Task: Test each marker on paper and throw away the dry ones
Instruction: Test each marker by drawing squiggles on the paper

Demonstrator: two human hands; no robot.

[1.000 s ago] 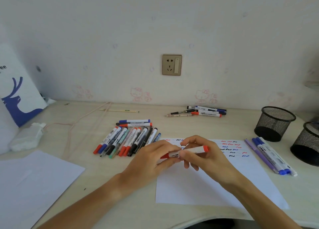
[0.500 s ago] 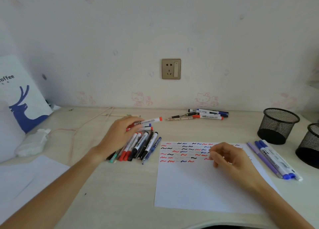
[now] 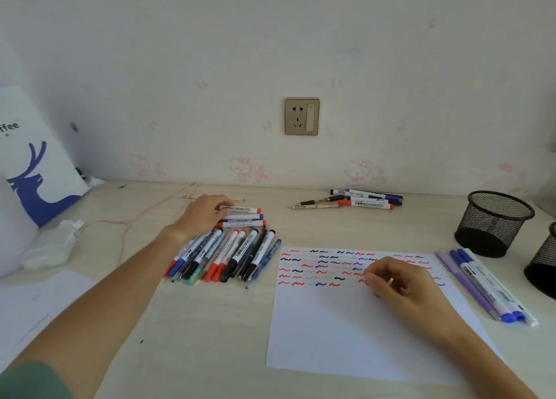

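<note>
My left hand (image 3: pixel 202 216) holds the white end of a red-capped whiteboard marker (image 3: pixel 242 210), which lies flat at the far edge of a pile of several markers and pens (image 3: pixel 237 254). A white sheet of paper (image 3: pixel 346 332) lies at centre right, and its top part is filled with red, blue and black squiggles. Resting on those squiggles is my right hand (image 3: pixel 400 281), fingers loosely curled and holding nothing.
Several more markers (image 3: pixel 361 201) lie near the wall. Three blue and purple pens (image 3: pixel 487 287) lie right of the sheet. Two black mesh cups (image 3: pixel 493 224) (image 3: pixel 544 266) stand at far right. A bag (image 3: pixel 33 170), crumpled tissue (image 3: pixel 51 245), cord (image 3: pixel 126 224) and another sheet (image 3: pixel 36 302) are left.
Both hands held the red marker over the paper. My left hand then carried it to the pile and lowered it onto the desk. My right hand stayed on the paper.
</note>
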